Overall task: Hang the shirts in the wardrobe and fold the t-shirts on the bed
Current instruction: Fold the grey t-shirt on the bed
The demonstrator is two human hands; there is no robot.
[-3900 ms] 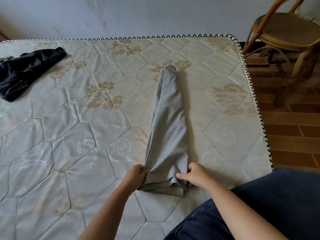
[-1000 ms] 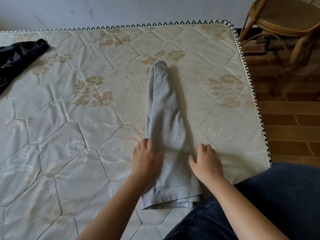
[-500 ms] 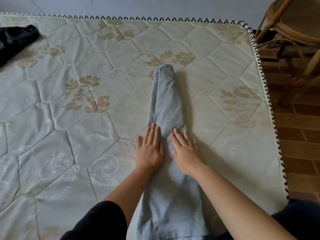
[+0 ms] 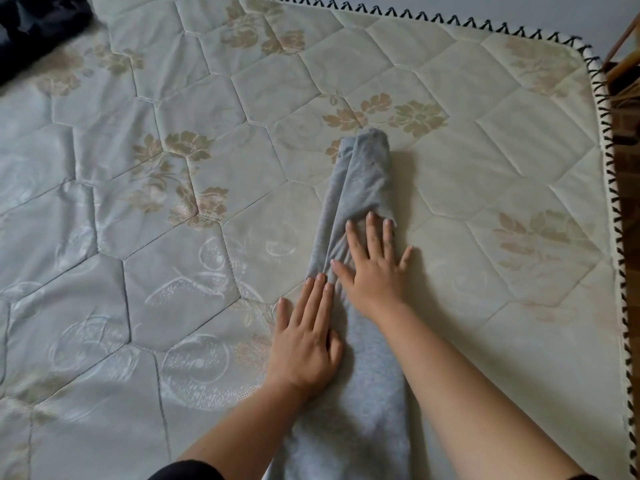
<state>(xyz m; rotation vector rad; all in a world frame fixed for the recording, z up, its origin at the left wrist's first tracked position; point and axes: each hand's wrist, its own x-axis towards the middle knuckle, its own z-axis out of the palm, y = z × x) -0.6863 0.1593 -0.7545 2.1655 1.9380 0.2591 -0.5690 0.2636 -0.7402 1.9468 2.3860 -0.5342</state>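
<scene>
A grey t-shirt (image 4: pixel 362 174) lies on the quilted mattress (image 4: pixel 173 237) as a long narrow strip running away from me. My right hand (image 4: pixel 372 268) lies flat on its middle with the fingers spread and straight. Closer to me, my left hand (image 4: pixel 306 337) presses flat on the strip's left edge, fingers together. The strip's near end runs out of view at the bottom between my forearms.
A dark garment (image 4: pixel 38 26) lies bunched at the mattress's far left corner. The stitched mattress edge (image 4: pixel 616 220) runs down the right side, with brick floor and a wooden chair leg (image 4: pixel 620 46) beyond it.
Both hands slid further up the grey strip, the right one ahead of the left. The camera leaned forward and closer over the mattress.
</scene>
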